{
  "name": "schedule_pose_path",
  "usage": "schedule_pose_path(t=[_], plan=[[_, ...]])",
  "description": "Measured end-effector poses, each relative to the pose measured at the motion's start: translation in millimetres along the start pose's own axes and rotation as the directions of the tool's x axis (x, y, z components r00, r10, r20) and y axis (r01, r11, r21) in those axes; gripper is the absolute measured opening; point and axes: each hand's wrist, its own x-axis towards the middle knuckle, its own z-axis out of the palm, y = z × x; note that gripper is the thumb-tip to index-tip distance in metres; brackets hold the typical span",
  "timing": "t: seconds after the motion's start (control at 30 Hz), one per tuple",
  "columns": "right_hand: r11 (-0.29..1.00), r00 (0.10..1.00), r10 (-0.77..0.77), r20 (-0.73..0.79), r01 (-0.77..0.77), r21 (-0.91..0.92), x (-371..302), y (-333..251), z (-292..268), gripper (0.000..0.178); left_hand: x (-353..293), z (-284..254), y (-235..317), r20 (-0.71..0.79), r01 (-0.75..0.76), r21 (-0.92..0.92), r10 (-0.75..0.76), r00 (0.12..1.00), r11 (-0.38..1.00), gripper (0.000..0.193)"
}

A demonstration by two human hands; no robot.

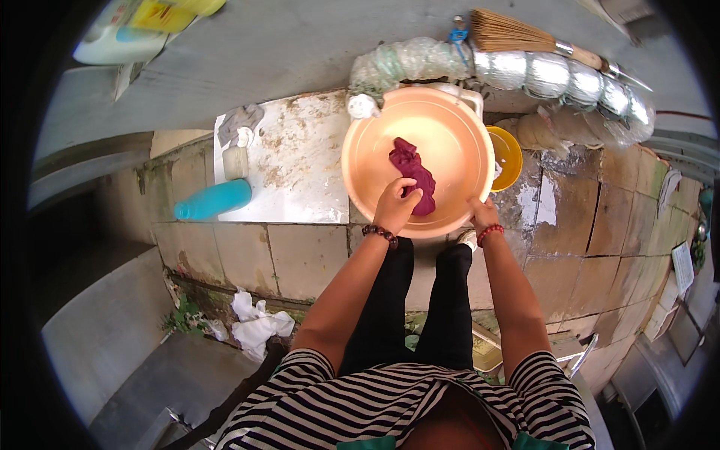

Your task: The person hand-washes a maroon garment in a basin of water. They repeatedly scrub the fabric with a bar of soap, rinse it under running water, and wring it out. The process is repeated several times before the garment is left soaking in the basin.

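A maroon cloth [420, 182] lies crumpled in a wide peach plastic basin [369, 178]. My left hand [397, 205], wearing a dark beaded bracelet, reaches over the near left rim, thumb and fingers closed at the cloth's left edge. On the basin's near right rim, my right hand [485, 215] grips the edge, its fingers partly hidden. A red beaded bracelet circles that wrist. The cloth sits right of the basin's middle line, stretching toward the near rim.
Beside the basin stands a yellow bowl [508, 159]. Left lies a stained white board [300, 169] with a teal bottle [214, 200] and grey rag [240, 124]. Wrapped pipes [525, 71] and a straw brush [517, 34] line the far side. Crumpled white paper [259, 322] lies near left.
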Motion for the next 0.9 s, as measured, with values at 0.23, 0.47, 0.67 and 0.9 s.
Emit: schedule_pose_path(t=[0.23, 0.47, 0.67, 0.9], plan=[[0.291, 0.637, -0.770, 0.011, 0.367, -0.884, -23, -69, 38, 0.055, -13, -79, 15, -0.034, 0.128, -0.209, -0.138, 0.990, 0.970, 0.022], [0.101, 0.487, -0.727, 0.484, 0.773, -0.626, -103, -219, 203, 0.050, -28, -103, -60, -0.350, 0.266, 0.071, -0.226, 0.909, 0.961, 0.044], [-0.566, 0.184, -0.617, 0.765, 0.571, -0.594, -79, -222, 261, 0.045, -19, -64, -134, -0.266, 0.370, -0.033, -0.365, 0.892, 0.928, 0.074], [-0.724, 0.052, -0.432, 0.901, 0.576, -0.380, -60, -230, 254, 0.035, -8, -61, -70, -0.180, 0.423, -0.142, -0.443, 0.878, 0.895, 0.029]])
